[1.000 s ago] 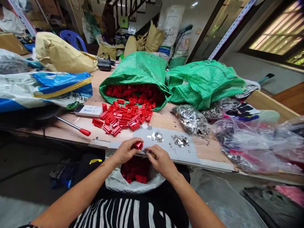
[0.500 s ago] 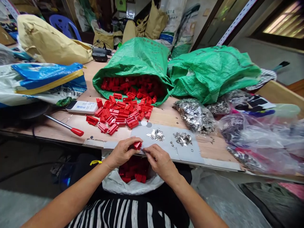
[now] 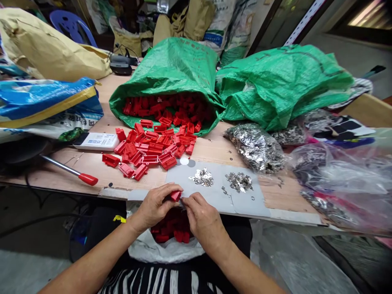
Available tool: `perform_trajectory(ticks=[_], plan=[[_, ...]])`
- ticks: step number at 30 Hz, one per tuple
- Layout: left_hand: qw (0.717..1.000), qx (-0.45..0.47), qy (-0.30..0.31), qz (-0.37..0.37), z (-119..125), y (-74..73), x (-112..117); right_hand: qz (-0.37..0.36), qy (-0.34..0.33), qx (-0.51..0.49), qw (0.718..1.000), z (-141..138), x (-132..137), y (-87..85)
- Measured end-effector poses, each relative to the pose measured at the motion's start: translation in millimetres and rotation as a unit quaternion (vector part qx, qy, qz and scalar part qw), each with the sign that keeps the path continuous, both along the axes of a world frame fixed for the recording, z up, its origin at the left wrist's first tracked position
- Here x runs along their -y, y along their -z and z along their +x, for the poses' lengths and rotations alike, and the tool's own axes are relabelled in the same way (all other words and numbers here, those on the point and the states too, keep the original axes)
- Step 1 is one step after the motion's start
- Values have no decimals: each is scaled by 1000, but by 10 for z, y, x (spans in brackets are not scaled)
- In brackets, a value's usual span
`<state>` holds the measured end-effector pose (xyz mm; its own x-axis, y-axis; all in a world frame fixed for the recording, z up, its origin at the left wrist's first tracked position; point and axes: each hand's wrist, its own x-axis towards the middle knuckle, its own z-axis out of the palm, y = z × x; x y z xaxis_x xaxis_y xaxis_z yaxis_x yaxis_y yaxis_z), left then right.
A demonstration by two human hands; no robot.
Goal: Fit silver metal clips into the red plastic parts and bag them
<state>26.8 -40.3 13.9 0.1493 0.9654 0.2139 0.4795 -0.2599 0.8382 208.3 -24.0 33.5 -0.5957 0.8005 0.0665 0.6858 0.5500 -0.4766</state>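
My left hand [image 3: 157, 204] is closed around a small red plastic housing [image 3: 175, 196], held just above the table's front edge. Right beside it, my right hand [image 3: 203, 216] pinches something small and thin against the housing's end; the fingers hide most of it. Below both hands a white sack [image 3: 165, 254] in my lap holds many red parts [image 3: 180, 236]. On a grey sheet [image 3: 214, 200] past my hands lie two piles of small metal pieces, a shiny one [image 3: 202, 177] and a darker one [image 3: 239, 181].
Loose red housings [image 3: 150, 149] spill from an open green sack [image 3: 183, 61]. Another green sack [image 3: 284, 81] and clear bags of metal pieces [image 3: 257, 147] stand to the right. A red-handled lever [image 3: 88, 178] juts out at the left, near a white box [image 3: 98, 141].
My head view has tilted and shifted slightly, so the table appears a little different. My right fingers have closed in nearer to the housing's end; the left hand still grips it.
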Motion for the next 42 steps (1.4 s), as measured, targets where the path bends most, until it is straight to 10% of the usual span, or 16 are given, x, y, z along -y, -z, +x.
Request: perform_trajectory(ticks=[9,35,42], plan=[[1000,-11,12,-15,-28,-21,-6,-77,11,-117,990,71,-137,-87],[995,102,3,-21,14,-30,-2,-32,6,-6,999,-23,-37,-110],[980,197,-31,9,78,-176,212,-15,-4,-176,984,260,72,-153]])
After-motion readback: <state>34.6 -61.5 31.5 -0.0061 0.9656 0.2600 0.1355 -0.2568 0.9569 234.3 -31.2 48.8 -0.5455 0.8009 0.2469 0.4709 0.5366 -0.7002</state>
